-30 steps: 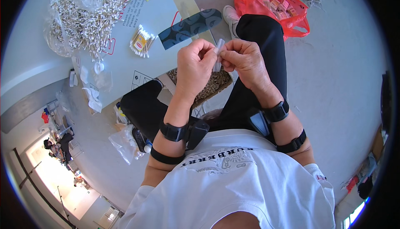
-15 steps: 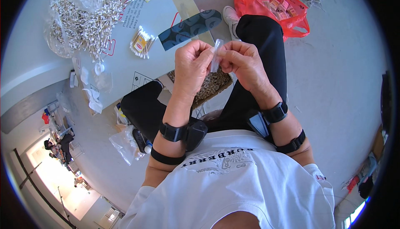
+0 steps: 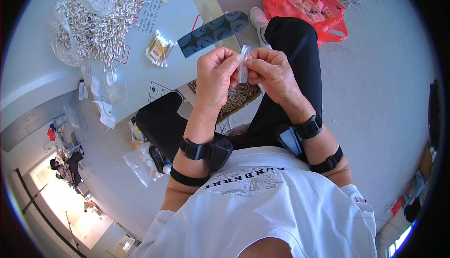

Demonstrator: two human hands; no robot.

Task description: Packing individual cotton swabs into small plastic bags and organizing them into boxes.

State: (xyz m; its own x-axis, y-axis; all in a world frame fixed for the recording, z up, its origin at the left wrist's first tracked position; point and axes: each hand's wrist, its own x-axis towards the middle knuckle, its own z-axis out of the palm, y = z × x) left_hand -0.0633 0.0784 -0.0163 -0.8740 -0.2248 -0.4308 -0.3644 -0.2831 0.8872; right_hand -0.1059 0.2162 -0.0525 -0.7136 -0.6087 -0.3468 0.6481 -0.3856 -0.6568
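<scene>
My left hand (image 3: 216, 72) and my right hand (image 3: 271, 70) are raised together in front of me. Both pinch a small clear plastic packet (image 3: 243, 64) that stands upright between the fingertips. I cannot tell what is inside it. Below the hands a shallow box of small pale sticks (image 3: 239, 96) rests between my knees. Both forearms carry black straps and a boxy device near the wrist.
A big heap of white-tipped sticks in clear plastic (image 3: 89, 21) lies on a light board (image 3: 140, 61) at the upper left, with a bundled packet (image 3: 158, 50) and a dark patterned strip (image 3: 213, 32) nearby. A red plastic bag (image 3: 304, 4) sits beyond my right knee. People sit at the far lower left.
The hands have lifted slightly and the fingers have shifted on the clear packet, which now stands more upright. Nothing else has moved.
</scene>
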